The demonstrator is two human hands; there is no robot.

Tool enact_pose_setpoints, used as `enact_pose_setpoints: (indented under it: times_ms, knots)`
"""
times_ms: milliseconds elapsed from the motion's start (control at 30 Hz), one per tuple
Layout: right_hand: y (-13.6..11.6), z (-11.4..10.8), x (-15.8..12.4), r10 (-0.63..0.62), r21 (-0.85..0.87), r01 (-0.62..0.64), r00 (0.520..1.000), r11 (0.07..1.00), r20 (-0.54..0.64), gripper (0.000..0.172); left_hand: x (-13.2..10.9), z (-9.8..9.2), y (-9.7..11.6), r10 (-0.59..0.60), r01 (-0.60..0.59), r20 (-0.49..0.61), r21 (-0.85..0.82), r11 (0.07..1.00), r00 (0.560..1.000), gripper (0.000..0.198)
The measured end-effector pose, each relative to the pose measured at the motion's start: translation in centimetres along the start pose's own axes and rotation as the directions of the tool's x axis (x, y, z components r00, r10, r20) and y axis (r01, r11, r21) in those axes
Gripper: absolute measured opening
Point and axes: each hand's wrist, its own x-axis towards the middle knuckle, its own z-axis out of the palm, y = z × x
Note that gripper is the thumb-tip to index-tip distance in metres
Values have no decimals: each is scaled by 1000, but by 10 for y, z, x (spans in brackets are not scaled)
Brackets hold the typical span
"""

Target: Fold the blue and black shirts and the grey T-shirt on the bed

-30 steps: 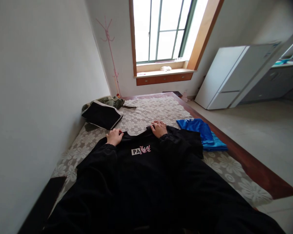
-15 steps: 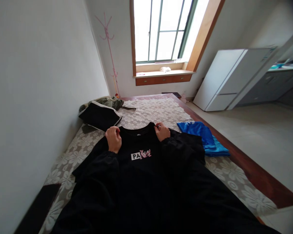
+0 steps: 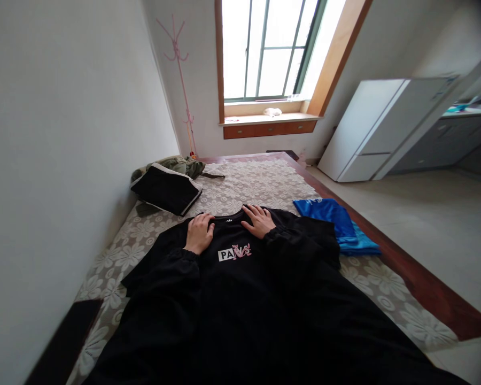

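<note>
A black T-shirt with a "PAWS" print on the chest lies front side up on the flower-patterned bed cover. My left hand rests flat on the shirt beside the left of its neckline, fingers stretched out. On the other side of the collar, my right hand lies with its fingers spread on the cloth. Neither hand grips the fabric. The lower part of the shirt merges with my black sleeves and clothing, so its hem cannot be made out.
Folded blue clothes lie to the right, near the bed's reddish wooden edge. At the left by the wall are a black folded item with pale edging and an olive-green cloth item. A white fridge stands beyond.
Both hands have let go of the shirt's shoulders by the collar and now lie flat on it. The collar has settled down onto the bed.
</note>
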Motion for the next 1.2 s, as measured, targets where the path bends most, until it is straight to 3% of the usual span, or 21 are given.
enact_pose_setpoints:
  times_ms: [167, 233, 367, 567, 800, 1033, 1100, 1200]
  knots:
    - [7, 2, 5, 87, 102, -78, 993, 992, -81, 37, 2, -2, -14, -244, 249, -74, 75, 966, 967, 28]
    - [9, 3, 7, 141, 137, -125, 984, 983, -108, 30, 3, -3, -18, -286, 291, -73, 72, 954, 956, 25]
    - [11, 3, 7, 176, 145, -161, 980, 976, -98, 27, 5, -3, -21, -289, 290, -74, 9, 957, 955, 24]
    - [11, -1, 7, 151, 100, -144, 986, 985, -73, 44, 6, -3, -18, -253, 244, -168, -77, 967, 953, 37]
    - [8, -6, 6, 77, 58, -66, 973, 996, -218, 55, 4, -11, -6, -171, 176, -313, -15, 984, 934, 42]
    - [5, 2, 3, 149, -85, -146, 989, 986, 23, 61, 0, 4, -14, -193, 198, -48, 138, 971, 980, 42]
    - [5, -1, 3, 87, -89, -83, 995, 993, 39, 65, 0, 5, -13, -190, 189, -14, 183, 965, 982, 46]
    - [2, -7, 2, -111, -49, 115, 991, 992, 73, 74, -3, 4, -8, -162, 147, 45, 236, 960, 986, 59]
